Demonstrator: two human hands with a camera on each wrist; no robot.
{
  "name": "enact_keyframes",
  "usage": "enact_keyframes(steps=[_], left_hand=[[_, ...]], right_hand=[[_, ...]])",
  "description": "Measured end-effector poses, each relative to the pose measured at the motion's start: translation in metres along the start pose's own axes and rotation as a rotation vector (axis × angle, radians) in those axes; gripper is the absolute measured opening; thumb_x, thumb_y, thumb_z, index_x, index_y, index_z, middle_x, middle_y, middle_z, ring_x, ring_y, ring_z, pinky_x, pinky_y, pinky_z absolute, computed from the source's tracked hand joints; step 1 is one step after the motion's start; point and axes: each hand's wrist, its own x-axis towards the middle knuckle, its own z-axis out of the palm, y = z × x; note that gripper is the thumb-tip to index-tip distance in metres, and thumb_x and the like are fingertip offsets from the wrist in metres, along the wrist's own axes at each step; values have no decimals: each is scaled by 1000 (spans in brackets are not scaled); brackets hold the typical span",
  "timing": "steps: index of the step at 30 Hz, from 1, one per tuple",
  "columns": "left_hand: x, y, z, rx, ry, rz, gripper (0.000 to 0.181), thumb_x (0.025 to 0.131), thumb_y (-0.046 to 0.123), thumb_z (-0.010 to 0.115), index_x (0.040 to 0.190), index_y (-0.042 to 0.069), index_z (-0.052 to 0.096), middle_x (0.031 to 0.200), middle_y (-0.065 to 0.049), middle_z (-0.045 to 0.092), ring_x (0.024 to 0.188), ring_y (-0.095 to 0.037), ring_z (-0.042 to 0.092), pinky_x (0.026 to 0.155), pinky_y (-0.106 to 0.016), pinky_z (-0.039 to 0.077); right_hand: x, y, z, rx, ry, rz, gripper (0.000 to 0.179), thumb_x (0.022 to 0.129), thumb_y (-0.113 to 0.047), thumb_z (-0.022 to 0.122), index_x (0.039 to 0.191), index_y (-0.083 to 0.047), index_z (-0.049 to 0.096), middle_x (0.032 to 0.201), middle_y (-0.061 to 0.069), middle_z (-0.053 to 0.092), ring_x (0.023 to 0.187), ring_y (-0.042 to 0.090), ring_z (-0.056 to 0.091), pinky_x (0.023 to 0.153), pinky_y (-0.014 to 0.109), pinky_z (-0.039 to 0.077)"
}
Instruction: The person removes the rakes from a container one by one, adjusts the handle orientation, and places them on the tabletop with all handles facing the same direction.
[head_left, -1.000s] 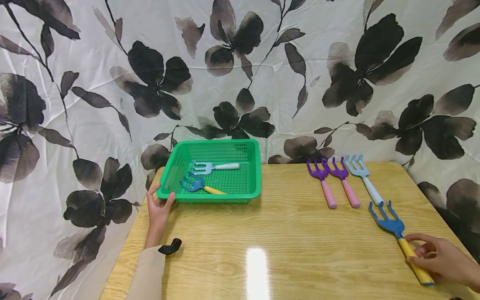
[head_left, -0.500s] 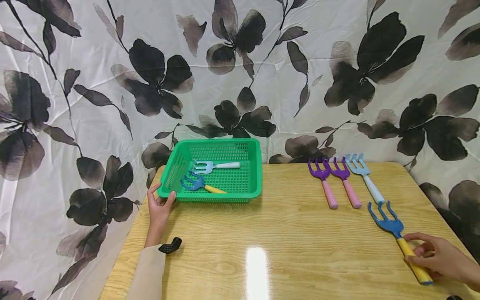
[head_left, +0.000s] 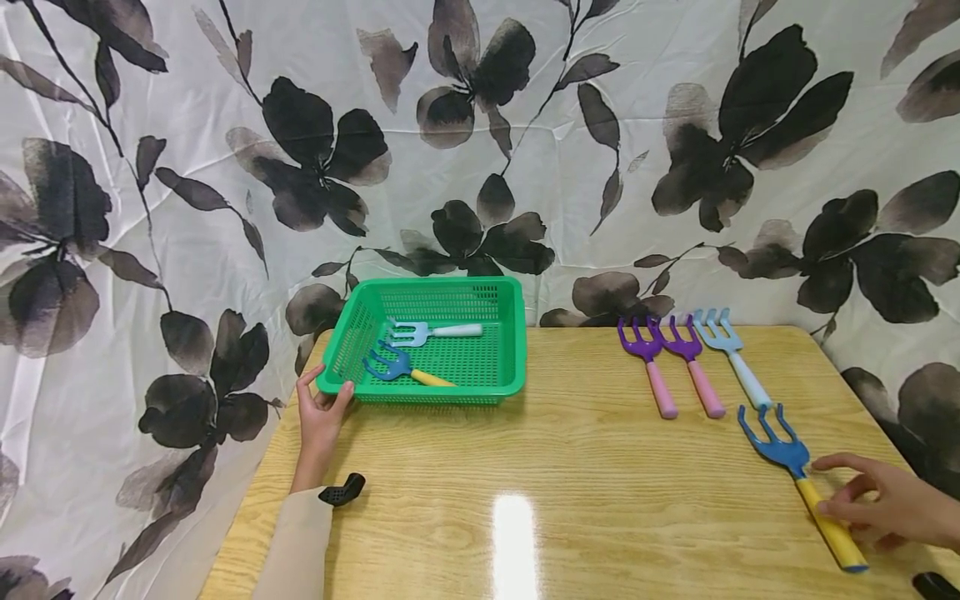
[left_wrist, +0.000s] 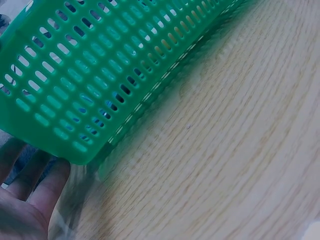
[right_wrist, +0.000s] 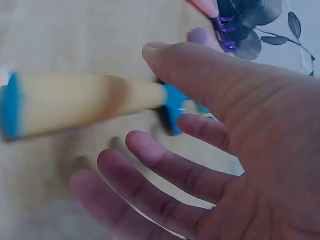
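At the front left corner of a green plastic basket (head_left: 431, 395), my left hand (head_left: 321, 421) holds the corner, thumb on the front and a finger at the left side. The left wrist view shows fingers against the basket wall (left_wrist: 90, 75). Inside lie a light blue hand fork (head_left: 453, 331) and a blue hand fork with a yellow handle (head_left: 396, 367). On the right, another blue hand fork with a yellow handle (head_left: 825, 517) lies on the table. My right hand (head_left: 892, 504) is just beside its handle, fingers spread and apart from it in the right wrist view.
Two purple hand forks with pink handles (head_left: 656, 387) (head_left: 702, 385) and a light blue one (head_left: 746, 379) lie in a row at the table's back right. A floral cloth (head_left: 570, 192) hangs behind the wooden table (head_left: 600, 483).
My right hand has let go of the yellow handle and drawn slightly right, its fingers spreading. The fork stays on the table. My left hand keeps its place at the basket corner.
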Motion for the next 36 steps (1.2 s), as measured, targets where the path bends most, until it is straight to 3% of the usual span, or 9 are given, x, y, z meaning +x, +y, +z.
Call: enact_keyframes(steps=[4,7,11,14,20,24,29,36], left_hand=[[-4,6,2,8,0,3,72,100,13,68,156,10,22,146,-29,48,113,-5,62,91,-16,52],[-3,5,2,15,4,3,72,100,14,68,156,10,23,146,-29,48,113,-5,62,91,-16,52],[4,-7,-3,17,12,4,71,100,15,68,156,14,23,146,-28,49,114,-6,62,92,-16,51],[10,-17,-6,22,24,13,70,101,16,68,156,17,25,145,-27,50,115,-7,61,91,-15,51],[11,-22,-5,44,44,37,68,100,18,69,154,17,28,143,-27,51,114,-7,62,90,-15,52],[10,-22,-6,40,42,50,68,100,19,70,154,16,28,143,-26,51,115,-8,62,89,-16,52],[11,-22,-7,45,48,52,70,99,21,71,154,17,28,143,-24,52,116,-9,61,90,-15,52],[14,-27,-8,33,41,29,71,100,16,70,155,16,27,144,-26,52,114,-8,61,90,-15,51]], right_hand=[[1,-18,-24,-127,45,-60,74,95,-31,76,141,13,38,92,4,61,74,20,56,52,36,56],[5,-33,-42,-145,51,-94,76,95,-28,75,144,12,34,97,10,60,74,22,60,52,36,56],[15,-61,-61,-164,21,-160,79,96,-28,75,148,9,28,106,25,60,78,28,69,57,38,59],[22,-87,-72,-231,36,-260,78,95,-28,76,148,5,30,112,30,62,83,28,71,61,39,60],[33,-143,-87,-290,113,-476,74,91,-24,81,149,-5,39,124,27,61,90,27,71,66,38,60],[46,-180,-94,-320,127,-565,72,90,-23,82,149,-11,43,126,23,64,90,22,72,67,32,59],[70,-228,-100,-322,76,-638,74,91,-23,81,152,-12,42,131,21,61,96,23,72,71,34,60],[98,-291,-98,-329,28,-689,78,91,-29,81,156,-15,40,138,21,58,108,33,69,85,50,59]])
